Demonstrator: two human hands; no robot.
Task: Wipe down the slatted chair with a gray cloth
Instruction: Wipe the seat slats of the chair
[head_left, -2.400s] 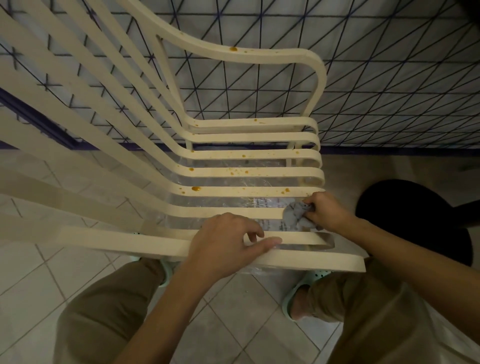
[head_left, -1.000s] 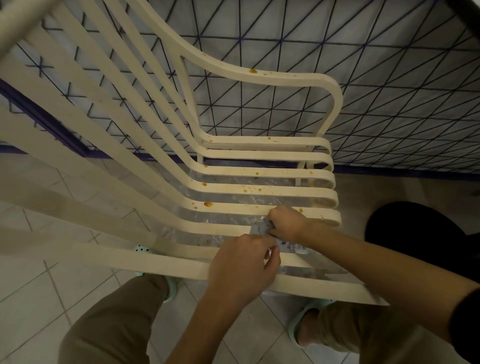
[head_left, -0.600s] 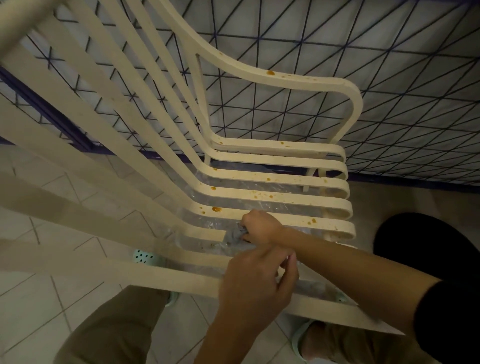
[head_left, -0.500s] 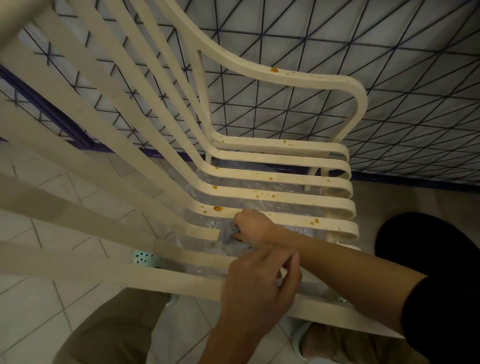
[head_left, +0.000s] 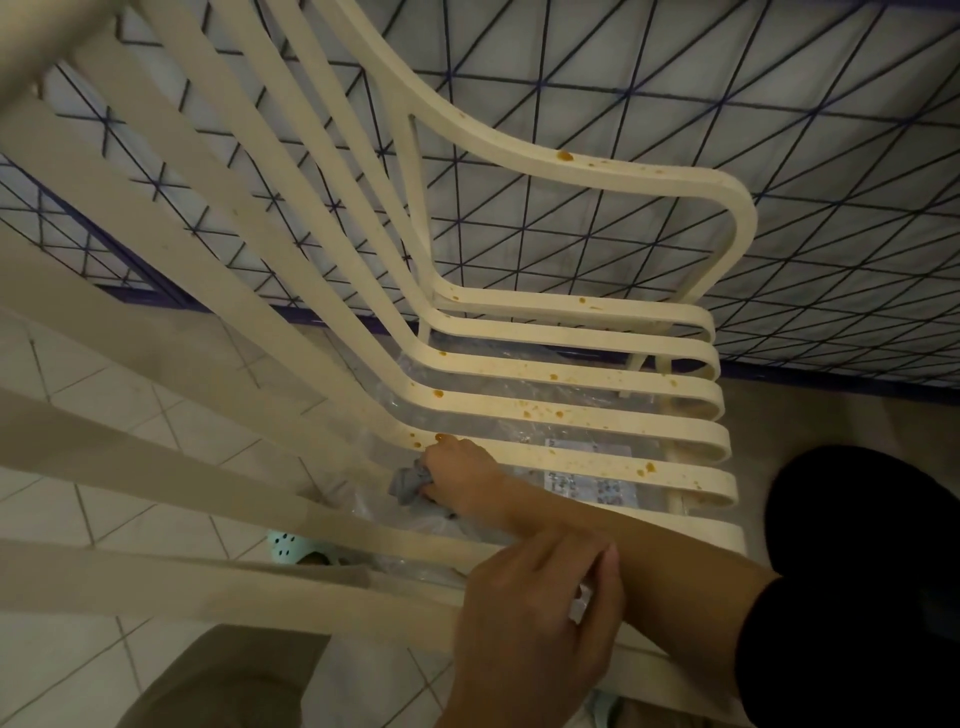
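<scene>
Chair (head_left: 571, 358) slats are spotted orange: right hand (head_left: 462, 475), grip clenched on the cloth (head_left: 410, 480), presses it down to scrub; left hand (head_left: 535, 618) grasps the near rail (head_left: 260, 587), likely steadying.

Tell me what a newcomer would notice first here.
The cream slatted chair fills the view, its seat slats and far armrest dotted with orange spots. Mid-frame, the right hand holds a bunched gray cloth low at the seat's back bend.

Cream slatted chair (head_left: 571, 410), orange-spattered; crumpled gray cloth (head_left: 410, 480) pressed on seat slat.
</scene>
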